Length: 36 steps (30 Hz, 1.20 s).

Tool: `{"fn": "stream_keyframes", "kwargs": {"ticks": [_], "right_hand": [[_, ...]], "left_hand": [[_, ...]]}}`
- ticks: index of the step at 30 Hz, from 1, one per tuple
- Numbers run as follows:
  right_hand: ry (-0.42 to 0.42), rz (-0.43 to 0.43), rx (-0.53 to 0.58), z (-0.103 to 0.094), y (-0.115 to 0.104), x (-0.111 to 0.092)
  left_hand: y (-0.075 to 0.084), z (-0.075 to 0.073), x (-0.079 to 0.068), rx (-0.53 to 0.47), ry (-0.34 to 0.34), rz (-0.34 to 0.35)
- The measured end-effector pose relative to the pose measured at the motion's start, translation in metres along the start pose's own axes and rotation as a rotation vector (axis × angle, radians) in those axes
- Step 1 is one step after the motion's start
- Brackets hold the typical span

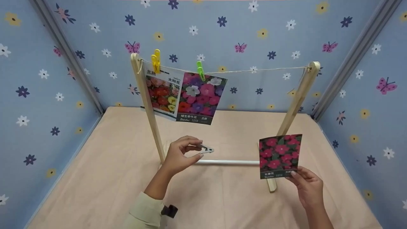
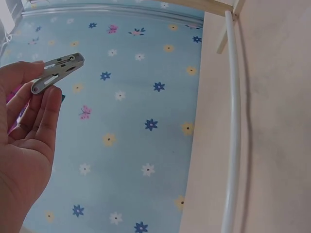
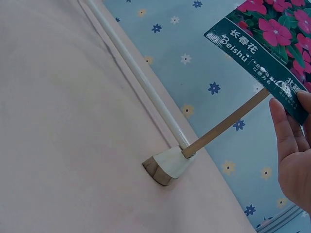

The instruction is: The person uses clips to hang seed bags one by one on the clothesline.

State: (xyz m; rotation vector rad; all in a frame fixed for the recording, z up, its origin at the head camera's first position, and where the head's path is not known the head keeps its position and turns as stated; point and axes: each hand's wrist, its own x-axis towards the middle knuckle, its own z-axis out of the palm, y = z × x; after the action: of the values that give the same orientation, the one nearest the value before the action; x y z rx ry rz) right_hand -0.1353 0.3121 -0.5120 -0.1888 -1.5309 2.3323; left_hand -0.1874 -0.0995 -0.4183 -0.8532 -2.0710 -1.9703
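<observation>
My left hand pinches a grey clothespin between thumb and fingers, low in front of the rack's left post; the clothespin shows closed in the left wrist view. My right hand holds a seed packet with red flowers upright by its lower right corner, near the right post. That packet fills the top right of the right wrist view. A string runs between two wooden posts. Two packets hang on it: one under a yellow clothespin, one under a green clothespin.
The wooden rack stands on a beige table, with a white bar joining its feet. A wooden foot rests on the cloth. Blue flowered walls close in three sides.
</observation>
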Motion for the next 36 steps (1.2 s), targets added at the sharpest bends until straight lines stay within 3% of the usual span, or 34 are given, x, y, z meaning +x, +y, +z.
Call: {"fn": "stream_keyframes", "kwargs": {"ticks": [8,13,19,36], "right_hand": [[-0.061,-0.038,0.019,0.01,-0.003,0.0],[-0.069,-0.055,-0.016,0.015,-0.005,0.001],[-0.075,-0.086,-0.073,0.023,-0.007,0.002],[-0.005,-0.182,-0.001,0.059,-0.03,0.019]], "left_hand": [[0.011,0.012,0.016,-0.003,-0.034,0.064],[0.003,0.016,0.03,0.062,-0.033,0.117],[0.002,0.019,0.045,0.049,-0.035,0.172],[0.058,0.023,0.101,0.141,-0.012,0.332]]}}
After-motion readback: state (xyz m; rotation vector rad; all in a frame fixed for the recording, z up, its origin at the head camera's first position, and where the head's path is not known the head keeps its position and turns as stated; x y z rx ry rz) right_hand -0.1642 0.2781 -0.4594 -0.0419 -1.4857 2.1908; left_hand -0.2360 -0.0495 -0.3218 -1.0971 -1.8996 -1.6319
